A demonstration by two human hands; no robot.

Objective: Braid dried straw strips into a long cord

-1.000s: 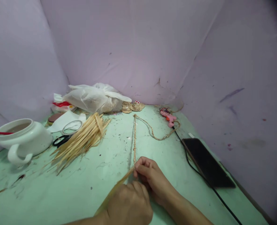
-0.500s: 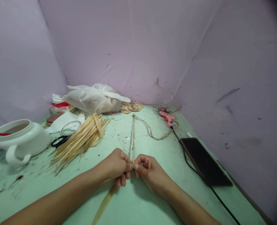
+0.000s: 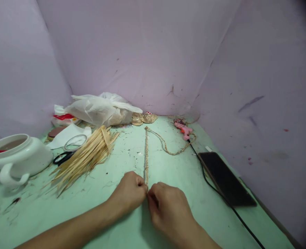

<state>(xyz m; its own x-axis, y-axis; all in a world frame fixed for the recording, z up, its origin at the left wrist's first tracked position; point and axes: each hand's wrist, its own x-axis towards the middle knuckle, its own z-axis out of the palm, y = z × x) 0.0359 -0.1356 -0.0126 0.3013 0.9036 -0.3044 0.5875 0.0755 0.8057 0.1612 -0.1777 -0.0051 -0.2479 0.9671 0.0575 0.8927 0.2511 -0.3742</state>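
A thin braided straw cord (image 3: 147, 155) runs straight away from my hands over the green table, then loops right toward a pink glue gun (image 3: 184, 130). My left hand (image 3: 132, 190) is closed, pinching the near end of the cord from the left. Against it, on the right, my right hand (image 3: 169, 204) is closed on the same end, its fingertips partly hidden. To the left lies a bundle of flat straw strips (image 3: 87, 157).
At the left stand a white pot (image 3: 30, 155) and black-handled scissors (image 3: 62, 157). A white plastic bag (image 3: 98, 109) and woven straw pieces (image 3: 149, 118) lie at the back wall. On the right are a dark phone (image 3: 226, 180) and a black cable (image 3: 207, 180).
Both hands have turned knuckles-up at the cord's end, and my right hand is higher and larger in view. The loose strip below my left hand no longer shows. The view has shifted slightly.
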